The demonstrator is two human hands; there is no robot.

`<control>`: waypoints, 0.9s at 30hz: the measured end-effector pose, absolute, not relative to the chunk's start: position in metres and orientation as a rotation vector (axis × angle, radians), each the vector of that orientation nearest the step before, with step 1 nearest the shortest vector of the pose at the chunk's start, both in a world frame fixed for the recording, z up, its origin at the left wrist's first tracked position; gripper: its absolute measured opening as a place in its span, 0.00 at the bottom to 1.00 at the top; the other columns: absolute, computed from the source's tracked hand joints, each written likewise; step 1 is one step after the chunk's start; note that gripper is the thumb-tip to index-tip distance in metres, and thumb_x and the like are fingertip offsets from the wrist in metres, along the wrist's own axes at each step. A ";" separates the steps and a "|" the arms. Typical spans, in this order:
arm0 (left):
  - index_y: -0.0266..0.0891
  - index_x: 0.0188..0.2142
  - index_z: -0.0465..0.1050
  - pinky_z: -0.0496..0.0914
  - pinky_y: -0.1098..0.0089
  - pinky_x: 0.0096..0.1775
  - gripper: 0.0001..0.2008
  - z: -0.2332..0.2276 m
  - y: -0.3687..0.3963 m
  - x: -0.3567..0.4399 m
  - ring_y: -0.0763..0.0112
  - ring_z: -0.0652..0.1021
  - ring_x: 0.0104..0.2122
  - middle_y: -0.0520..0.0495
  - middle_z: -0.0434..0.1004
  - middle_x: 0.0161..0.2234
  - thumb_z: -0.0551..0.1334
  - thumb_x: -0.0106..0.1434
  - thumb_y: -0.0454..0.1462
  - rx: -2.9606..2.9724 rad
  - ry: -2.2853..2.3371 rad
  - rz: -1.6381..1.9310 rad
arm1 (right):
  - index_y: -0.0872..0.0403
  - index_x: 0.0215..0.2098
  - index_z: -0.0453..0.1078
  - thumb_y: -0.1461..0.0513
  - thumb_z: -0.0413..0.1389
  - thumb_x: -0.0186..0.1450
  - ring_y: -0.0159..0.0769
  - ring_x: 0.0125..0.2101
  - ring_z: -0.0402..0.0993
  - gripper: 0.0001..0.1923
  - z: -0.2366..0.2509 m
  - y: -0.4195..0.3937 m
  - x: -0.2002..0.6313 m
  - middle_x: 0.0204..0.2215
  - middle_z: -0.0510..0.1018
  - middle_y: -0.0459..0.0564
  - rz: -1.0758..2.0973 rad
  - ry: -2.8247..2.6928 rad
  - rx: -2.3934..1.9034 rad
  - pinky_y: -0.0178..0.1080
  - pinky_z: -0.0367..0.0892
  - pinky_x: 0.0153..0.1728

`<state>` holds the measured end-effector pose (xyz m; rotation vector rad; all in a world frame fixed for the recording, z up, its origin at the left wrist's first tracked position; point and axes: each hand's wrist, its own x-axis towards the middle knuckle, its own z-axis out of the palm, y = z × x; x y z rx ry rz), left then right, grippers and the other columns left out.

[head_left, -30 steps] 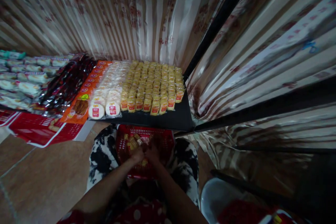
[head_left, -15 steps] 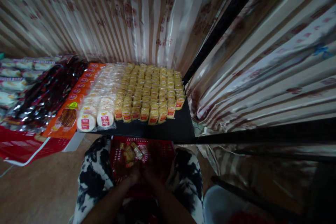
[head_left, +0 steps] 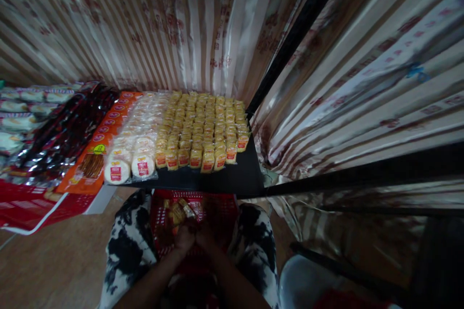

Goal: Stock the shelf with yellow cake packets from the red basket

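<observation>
Head view: the left hand [head_left: 184,238] and right hand [head_left: 205,235] meet, fingers curled, inside the red plastic mesh basket [head_left: 217,205] at 6 o'clock; their grip is too dark to tell. Small yellow wrapped snack packets [head_left: 179,211] lie at the basket's 11 o'clock, long axes toward 10. Beyond, a black bench [head_left: 239,178] carries rows of yellow packets [head_left: 203,128] before striped satin curtains [head_left: 163,24].

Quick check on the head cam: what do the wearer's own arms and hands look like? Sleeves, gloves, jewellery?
Both forearms are bare up to the frame's lower edge: no sleeves there. The left hand and right hand wear no gloves. The dim light hides any rings or wristwear. Black-and-white patched trousers cover the legs on either side.
</observation>
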<state>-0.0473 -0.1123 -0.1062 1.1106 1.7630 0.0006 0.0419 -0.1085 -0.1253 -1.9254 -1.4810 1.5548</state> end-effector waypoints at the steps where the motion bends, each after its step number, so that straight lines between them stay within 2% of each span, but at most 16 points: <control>1: 0.33 0.41 0.73 0.66 0.73 0.47 0.15 -0.104 -0.111 -0.048 0.69 0.75 0.46 0.40 0.75 0.45 0.53 0.57 0.25 1.125 1.780 -0.001 | 0.55 0.31 0.72 0.60 0.55 0.61 0.33 0.29 0.74 0.07 -0.122 -0.109 0.042 0.27 0.78 0.48 1.564 -1.500 -1.939 0.36 0.69 0.32; 4: 0.33 0.41 0.73 0.66 0.74 0.45 0.14 -0.093 -0.108 -0.050 0.70 0.75 0.44 0.40 0.74 0.45 0.53 0.60 0.27 1.152 1.813 0.028 | 0.55 0.26 0.73 0.63 0.54 0.58 0.35 0.28 0.74 0.07 -0.110 -0.108 0.043 0.23 0.78 0.48 1.580 -1.564 -1.953 0.34 0.67 0.29; 6: 0.34 0.43 0.72 0.66 0.74 0.46 0.14 -0.085 -0.104 -0.053 0.70 0.75 0.46 0.41 0.73 0.47 0.53 0.60 0.28 1.187 1.810 0.114 | 0.56 0.26 0.74 0.64 0.52 0.59 0.35 0.29 0.75 0.08 -0.099 -0.106 0.045 0.25 0.79 0.48 1.571 -1.610 -1.952 0.33 0.66 0.30; 9: 0.36 0.48 0.69 0.66 0.72 0.48 0.18 -0.070 -0.096 -0.058 0.69 0.73 0.48 0.42 0.72 0.49 0.56 0.57 0.27 1.231 1.759 0.289 | 0.55 0.32 0.75 0.67 0.50 0.59 0.36 0.35 0.76 0.11 -0.083 -0.101 0.054 0.32 0.80 0.51 1.480 -1.665 -1.999 0.34 0.66 0.36; 12: 0.36 0.49 0.67 0.66 0.70 0.49 0.22 -0.051 -0.088 -0.063 0.69 0.74 0.47 0.44 0.73 0.47 0.56 0.55 0.26 1.278 1.692 0.368 | 0.55 0.41 0.73 0.67 0.53 0.57 0.40 0.43 0.74 0.14 -0.067 -0.096 0.066 0.42 0.77 0.56 1.347 -1.704 -2.035 0.38 0.65 0.43; 16: 0.39 0.51 0.66 0.66 0.68 0.50 0.26 -0.021 -0.077 -0.067 0.70 0.74 0.45 0.48 0.74 0.46 0.55 0.51 0.25 1.427 1.558 0.419 | 0.52 0.50 0.69 0.67 0.56 0.54 0.40 0.49 0.70 0.24 -0.045 -0.090 0.082 0.50 0.73 0.54 1.218 -1.813 -1.802 0.40 0.63 0.50; 20: 0.40 0.51 0.67 0.66 0.67 0.52 0.27 0.009 -0.069 -0.065 0.69 0.72 0.47 0.47 0.73 0.48 0.54 0.50 0.26 1.548 1.372 0.530 | 0.49 0.52 0.68 0.66 0.54 0.56 0.37 0.49 0.70 0.25 -0.021 -0.085 0.098 0.50 0.74 0.49 1.270 -1.802 -1.513 0.40 0.62 0.51; 24: 0.40 0.51 0.67 0.66 0.66 0.52 0.27 0.038 -0.057 -0.056 0.69 0.72 0.47 0.46 0.71 0.47 0.55 0.49 0.26 1.665 1.247 0.629 | 0.53 0.48 0.71 0.62 0.56 0.56 0.40 0.43 0.74 0.21 0.005 -0.081 0.114 0.44 0.78 0.52 1.234 -1.731 -1.541 0.41 0.66 0.46; 27: 0.40 0.49 0.68 0.66 0.65 0.51 0.24 0.061 -0.045 -0.044 0.68 0.72 0.46 0.46 0.71 0.45 0.57 0.52 0.28 1.756 1.232 0.690 | 0.53 0.46 0.72 0.61 0.55 0.56 0.39 0.39 0.75 0.18 0.024 -0.077 0.126 0.40 0.79 0.51 1.118 -1.682 -1.542 0.40 0.67 0.43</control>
